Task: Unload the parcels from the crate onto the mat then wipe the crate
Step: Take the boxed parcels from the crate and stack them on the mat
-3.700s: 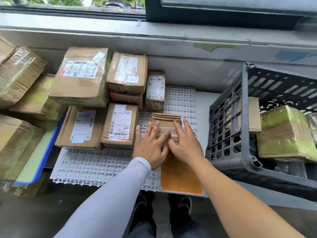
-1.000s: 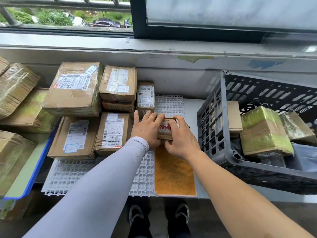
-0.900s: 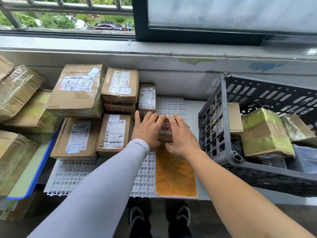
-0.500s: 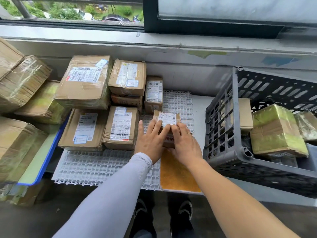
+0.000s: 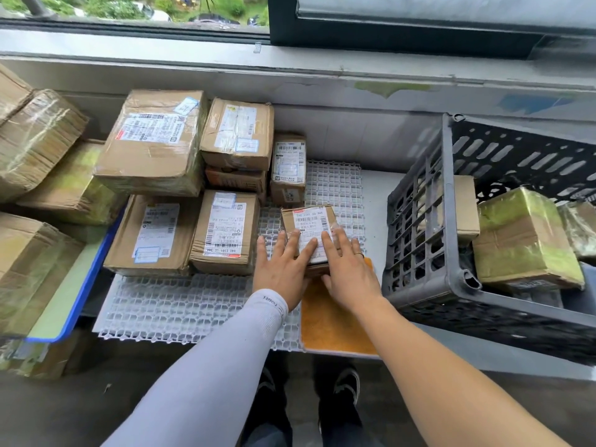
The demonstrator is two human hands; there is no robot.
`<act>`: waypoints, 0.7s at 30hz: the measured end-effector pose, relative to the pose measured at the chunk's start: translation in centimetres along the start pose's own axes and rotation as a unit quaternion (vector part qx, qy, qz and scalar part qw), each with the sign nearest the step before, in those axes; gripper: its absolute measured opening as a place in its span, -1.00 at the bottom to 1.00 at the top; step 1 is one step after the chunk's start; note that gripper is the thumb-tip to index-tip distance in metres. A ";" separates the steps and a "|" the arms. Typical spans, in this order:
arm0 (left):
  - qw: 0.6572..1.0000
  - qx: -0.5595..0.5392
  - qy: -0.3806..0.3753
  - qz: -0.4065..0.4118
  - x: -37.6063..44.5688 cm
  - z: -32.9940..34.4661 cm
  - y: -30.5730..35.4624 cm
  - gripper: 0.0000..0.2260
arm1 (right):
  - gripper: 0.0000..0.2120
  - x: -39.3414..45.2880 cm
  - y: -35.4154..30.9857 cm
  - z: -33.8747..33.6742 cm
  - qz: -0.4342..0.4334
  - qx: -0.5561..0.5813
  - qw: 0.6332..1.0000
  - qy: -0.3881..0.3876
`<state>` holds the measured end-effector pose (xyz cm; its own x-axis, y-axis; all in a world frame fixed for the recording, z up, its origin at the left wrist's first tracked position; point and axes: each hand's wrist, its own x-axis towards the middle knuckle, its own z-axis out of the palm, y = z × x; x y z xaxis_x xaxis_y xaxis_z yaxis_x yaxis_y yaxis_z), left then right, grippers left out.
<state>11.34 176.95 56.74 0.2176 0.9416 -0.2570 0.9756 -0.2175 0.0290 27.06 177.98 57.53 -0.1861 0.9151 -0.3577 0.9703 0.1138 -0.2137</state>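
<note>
Both hands, left (image 5: 281, 272) and right (image 5: 348, 272), are resting flat, fingers straight, on a small box (image 5: 308, 230) on the mat (image 5: 180, 304); the crate (image 5: 451, 285) isn't emptied, so probably reaching right next.

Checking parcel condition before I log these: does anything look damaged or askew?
The large parcel at the mat's back left looks crumpled and sits tilted atop another. Nothing else stands out.

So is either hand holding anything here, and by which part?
Nothing is gripped: left hand and right hand rest straight fingers on the small parcel's labelled top.
</note>
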 end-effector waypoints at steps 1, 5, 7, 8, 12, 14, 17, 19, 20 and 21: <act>1.000 0.000 -0.001 0.000 0.2 0.0 0.0 -0.36 | -0.16 0.3 0.0 -0.1 0.003 0.009 1.000 -0.005; 1.000 0.003 -0.003 0.002 0.6 -0.1 -0.6 -0.38 | -0.21 1.2 -0.4 0.2 -0.007 0.038 0.999 -0.008; 1.000 0.017 0.003 0.009 0.6 -0.1 -1.2 -0.35 | -0.26 1.5 -1.2 0.5 -0.014 0.044 0.999 0.003; 1.000 0.024 0.006 0.015 0.6 -0.2 -1.6 -0.34 | -0.28 1.7 -1.7 0.6 -0.019 0.046 0.999 0.008; 0.999 0.039 -0.001 0.010 1.0 -1.0 -3.4 -0.38 | -0.30 2.5 -4.1 0.7 -0.040 0.055 0.998 0.017; 0.999 0.038 -0.007 -0.002 1.4 -1.1 -4.3 -0.38 | -0.25 3.1 -4.9 0.7 -0.038 0.056 0.998 0.011; 0.999 0.041 -0.010 -0.018 2.1 -0.9 -5.4 -0.37 | -0.12 4.1 -5.4 0.9 -0.023 0.052 0.998 -0.005; 0.999 0.041 -0.013 -0.020 2.6 -1.0 -5.9 -0.38 | -0.06 4.7 -5.3 1.3 -0.021 0.031 0.999 -0.006; 0.999 0.042 -0.015 -0.018 2.8 -1.0 -6.0 -0.39 | -0.06 5.0 -5.2 1.5 -0.023 0.016 1.000 -0.007; 0.999 0.043 -0.017 -0.015 3.0 -0.9 -6.1 -0.40 | -0.05 5.2 -5.1 1.7 -0.023 0.004 1.000 -0.009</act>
<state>6.05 181.35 56.67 0.1850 0.9392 -0.2893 0.9754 -0.2115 -0.0629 20.88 181.53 55.19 -0.2342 0.9019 -0.3630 0.9590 0.1531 -0.2384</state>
